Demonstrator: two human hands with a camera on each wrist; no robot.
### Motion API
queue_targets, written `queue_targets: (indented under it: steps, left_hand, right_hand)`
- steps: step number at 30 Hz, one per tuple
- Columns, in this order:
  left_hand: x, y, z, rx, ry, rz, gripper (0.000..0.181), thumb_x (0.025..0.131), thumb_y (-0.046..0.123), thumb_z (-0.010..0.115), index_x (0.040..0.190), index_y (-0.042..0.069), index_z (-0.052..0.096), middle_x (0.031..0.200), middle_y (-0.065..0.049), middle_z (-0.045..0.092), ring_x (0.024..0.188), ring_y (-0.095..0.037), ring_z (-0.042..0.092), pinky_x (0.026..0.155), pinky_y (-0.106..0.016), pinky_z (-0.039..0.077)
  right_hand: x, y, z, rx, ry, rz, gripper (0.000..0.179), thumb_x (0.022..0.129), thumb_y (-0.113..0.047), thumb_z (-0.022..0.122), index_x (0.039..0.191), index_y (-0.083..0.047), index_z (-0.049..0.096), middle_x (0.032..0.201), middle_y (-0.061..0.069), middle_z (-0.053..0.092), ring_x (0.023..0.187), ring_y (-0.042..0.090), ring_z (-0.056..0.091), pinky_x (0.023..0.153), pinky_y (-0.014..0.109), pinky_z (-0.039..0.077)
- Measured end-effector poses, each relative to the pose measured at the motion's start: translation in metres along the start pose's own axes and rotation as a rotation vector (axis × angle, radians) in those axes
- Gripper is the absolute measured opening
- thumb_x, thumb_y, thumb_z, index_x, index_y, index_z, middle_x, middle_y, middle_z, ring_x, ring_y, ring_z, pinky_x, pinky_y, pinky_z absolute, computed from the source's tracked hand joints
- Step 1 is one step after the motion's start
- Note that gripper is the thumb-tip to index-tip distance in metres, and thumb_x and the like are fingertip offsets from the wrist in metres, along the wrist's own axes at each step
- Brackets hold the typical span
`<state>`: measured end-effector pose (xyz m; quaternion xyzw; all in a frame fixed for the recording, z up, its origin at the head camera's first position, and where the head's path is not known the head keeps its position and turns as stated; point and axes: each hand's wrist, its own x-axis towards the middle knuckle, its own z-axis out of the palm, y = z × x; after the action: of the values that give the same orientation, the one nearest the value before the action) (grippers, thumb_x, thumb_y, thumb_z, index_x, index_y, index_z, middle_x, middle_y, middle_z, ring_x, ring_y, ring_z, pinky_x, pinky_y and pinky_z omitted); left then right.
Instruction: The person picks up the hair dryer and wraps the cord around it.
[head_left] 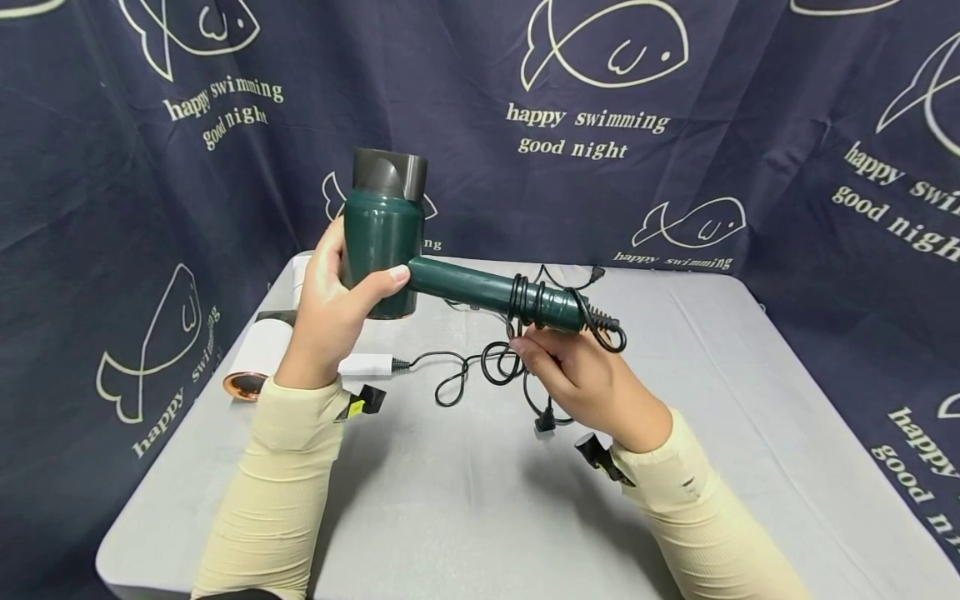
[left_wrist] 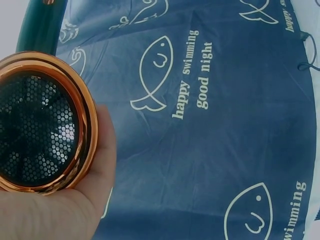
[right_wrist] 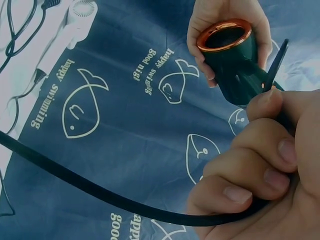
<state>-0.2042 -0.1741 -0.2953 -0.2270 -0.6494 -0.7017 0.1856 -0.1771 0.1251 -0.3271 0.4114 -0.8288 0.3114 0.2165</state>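
A dark green hair dryer [head_left: 384, 242] with a black nozzle [head_left: 386, 173] is held up over the table, nozzle upward and handle pointing right. My left hand [head_left: 324, 312] grips its barrel, thumb lying near where the handle joins. Facing the left wrist camera is the dryer's rear grille [left_wrist: 37, 130], ringed in copper. Black power cord [head_left: 517, 302] is wound in several turns round the handle's end. Beneath that end, my right hand [head_left: 596, 379] holds the cord; in the right wrist view its fingers [right_wrist: 250, 167] curl round the cord [right_wrist: 100, 192].
On the left of the grey table [head_left: 450, 517] lies a white hair dryer [head_left: 262, 350] with a copper rim, partly behind my left forearm. Black cord loops and a plug [head_left: 546, 421] lie mid-table; another plug [head_left: 597, 273] is at the back. A dark blue fish-print curtain [head_left: 465, 100] surrounds the table.
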Motion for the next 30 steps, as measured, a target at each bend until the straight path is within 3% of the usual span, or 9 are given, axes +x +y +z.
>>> queue_targets:
  steps: [6, 10, 15, 20, 25, 30]
  left_hand:
    - [0.000, 0.000, 0.001, -0.006, 0.045, 0.001, 0.064, 0.086, 0.007, 0.077, 0.145, 0.018, 0.055, 0.126, -0.013, 0.063, 0.105, -0.031, 0.066, 0.075, -0.039, 0.064]
    - [-0.001, 0.000, 0.002, 0.009, 0.069, -0.008, 0.065, 0.085, 0.008, 0.078, 0.145, 0.019, 0.054, 0.127, -0.012, 0.063, 0.106, -0.031, 0.066, 0.073, -0.041, 0.064]
    - [0.000, -0.003, 0.003, 0.066, 0.131, 0.005, 0.066, 0.083, 0.012, 0.082, 0.143, 0.020, 0.055, 0.127, -0.009, 0.063, 0.108, -0.030, 0.064, 0.080, -0.036, 0.061]
    - [0.001, -0.006, 0.001, 0.093, 0.197, 0.003, 0.069, 0.082, 0.013, 0.083, 0.144, 0.020, 0.053, 0.128, -0.007, 0.063, 0.109, -0.027, 0.063, 0.083, -0.034, 0.059]
    - [0.000, 0.003, 0.005, 0.107, 0.234, -0.010, 0.069, 0.084, 0.013, 0.081, 0.146, 0.018, 0.050, 0.131, -0.007, 0.059, 0.110, -0.026, 0.062, 0.084, -0.032, 0.059]
    - [-0.003, 0.015, 0.010, 0.128, 0.255, -0.012, 0.069, 0.084, 0.012, 0.079, 0.146, 0.015, 0.049, 0.132, -0.007, 0.058, 0.111, -0.025, 0.061, 0.085, -0.030, 0.058]
  right_hand:
    - [0.001, -0.001, 0.000, -0.132, -0.012, -0.071, 0.043, 0.106, -0.025, 0.056, 0.066, -0.021, 0.041, 0.060, -0.011, 0.030, 0.054, 0.001, 0.027, 0.051, 0.022, 0.028]
    - [0.000, -0.004, 0.001, -0.158, 0.000, -0.107, 0.044, 0.110, -0.036, 0.048, 0.069, -0.021, 0.045, 0.059, -0.012, 0.031, 0.052, 0.000, 0.026, 0.050, 0.021, 0.029]
    - [-0.001, -0.009, -0.001, -0.133, -0.029, -0.148, 0.039, 0.109, -0.034, 0.052, 0.073, -0.021, 0.049, 0.059, -0.012, 0.033, 0.053, 0.000, 0.029, 0.052, 0.020, 0.031]
    - [-0.002, -0.014, 0.001, -0.111, -0.075, -0.225, 0.039, 0.108, -0.029, 0.054, 0.071, -0.020, 0.044, 0.061, -0.012, 0.031, 0.056, 0.000, 0.030, 0.053, 0.019, 0.031]
    - [-0.002, -0.024, -0.002, -0.132, -0.092, -0.295, 0.042, 0.109, -0.031, 0.051, 0.070, -0.021, 0.038, 0.063, -0.011, 0.028, 0.058, 0.000, 0.025, 0.054, 0.019, 0.027]
    - [-0.001, -0.036, -0.005, -0.071, -0.046, -0.397, 0.040, 0.109, -0.029, 0.051, 0.071, -0.020, 0.041, 0.063, -0.011, 0.030, 0.059, -0.001, 0.024, 0.054, 0.017, 0.026]
